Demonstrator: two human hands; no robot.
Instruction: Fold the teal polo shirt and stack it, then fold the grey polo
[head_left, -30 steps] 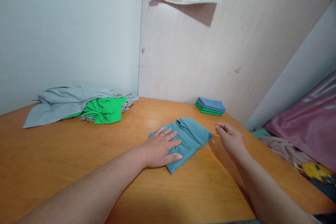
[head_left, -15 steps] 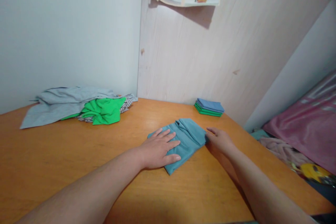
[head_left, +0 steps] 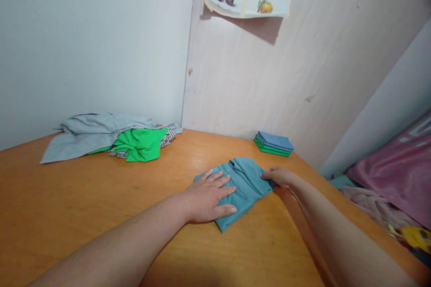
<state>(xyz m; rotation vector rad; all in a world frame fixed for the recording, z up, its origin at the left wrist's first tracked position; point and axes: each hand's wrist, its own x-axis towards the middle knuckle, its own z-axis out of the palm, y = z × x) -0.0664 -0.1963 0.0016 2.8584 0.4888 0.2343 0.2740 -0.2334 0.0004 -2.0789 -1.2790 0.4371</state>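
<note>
The orange-brown tabletop [head_left: 111, 193] spreads wide in front of me, with a rumpled heap of grey, green and striped fabric [head_left: 101, 130] at its far left. Near the middle lies a partly folded teal cloth [head_left: 247, 181]. The left hand [head_left: 210, 199] presses flat on it, fingers spread. A neat blue-and-green stack [head_left: 274, 142] sits far right. The right hand [head_left: 279, 177] touches the cloth's right corner, fingers close together; whether they pinch it, I can't tell.
</note>
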